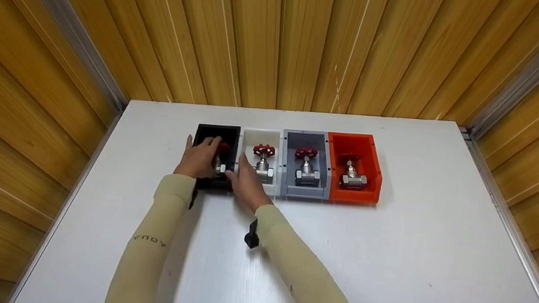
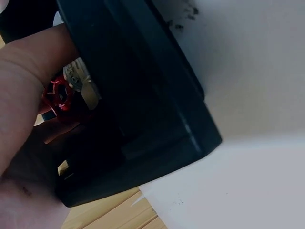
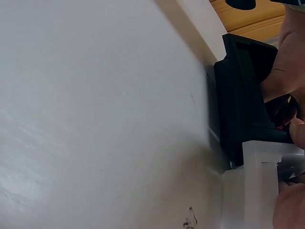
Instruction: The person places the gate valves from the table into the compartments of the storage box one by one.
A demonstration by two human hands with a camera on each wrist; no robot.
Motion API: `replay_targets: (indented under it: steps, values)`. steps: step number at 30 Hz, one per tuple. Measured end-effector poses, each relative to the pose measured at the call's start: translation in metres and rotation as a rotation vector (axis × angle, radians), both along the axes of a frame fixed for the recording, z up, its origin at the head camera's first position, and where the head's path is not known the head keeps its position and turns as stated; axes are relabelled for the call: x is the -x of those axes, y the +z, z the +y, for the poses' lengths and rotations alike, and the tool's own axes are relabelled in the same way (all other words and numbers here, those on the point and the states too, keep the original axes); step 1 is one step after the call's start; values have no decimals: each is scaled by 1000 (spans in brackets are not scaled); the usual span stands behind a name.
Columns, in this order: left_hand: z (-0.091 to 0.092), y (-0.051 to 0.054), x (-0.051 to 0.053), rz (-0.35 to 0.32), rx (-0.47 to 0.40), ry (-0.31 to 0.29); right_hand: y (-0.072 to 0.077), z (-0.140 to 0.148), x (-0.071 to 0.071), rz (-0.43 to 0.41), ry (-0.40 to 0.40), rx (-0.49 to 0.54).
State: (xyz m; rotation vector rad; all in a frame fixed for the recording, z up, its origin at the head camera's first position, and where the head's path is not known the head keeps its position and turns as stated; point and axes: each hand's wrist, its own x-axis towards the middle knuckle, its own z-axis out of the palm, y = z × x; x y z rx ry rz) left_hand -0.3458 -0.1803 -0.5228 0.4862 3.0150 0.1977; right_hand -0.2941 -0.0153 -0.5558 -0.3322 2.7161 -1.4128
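My left hand (image 1: 198, 158) reaches into the black bin (image 1: 214, 185) at the left end of the row. Its thumb and fingers are bent around a metal valve (image 1: 220, 168) with a red handwheel (image 2: 61, 95), partly hidden by the hand. My right hand (image 1: 250, 185) straddles the side walls where the black bin meets the white bin (image 3: 259, 195). Its thumb lies on the black bin's edge and its fingers go into the white bin, pinching the walls. Another red-wheeled valve (image 1: 262, 163) stands in the white bin, beside the right fingers.
Right of the white bin, a grey bin (image 1: 302, 192) and an orange bin (image 1: 354, 196) each hold a similar valve. All the bins stand in a row on a white table (image 1: 418, 245). Wood-patterned panels (image 1: 280, 43) enclose the back and sides.
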Motion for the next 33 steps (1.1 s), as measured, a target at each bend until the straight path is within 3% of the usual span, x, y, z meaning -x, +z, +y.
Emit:
replay_targets:
  steps: [10, 17, 25, 33]
  values:
    - [-2, 3, -4, -10, 4, 5, 1, -1, 0, -31, 4, -20]
    - [1, 9, -8, -23, -36, 4, 2, 1, 0, -62, 4, 20]
    - [6, 18, -15, 27, -43, -13, 1, 2, 1, -19, 19, 40]
    - [11, 24, -23, 48, -95, -8, 1, 3, 2, -51, 24, 66]
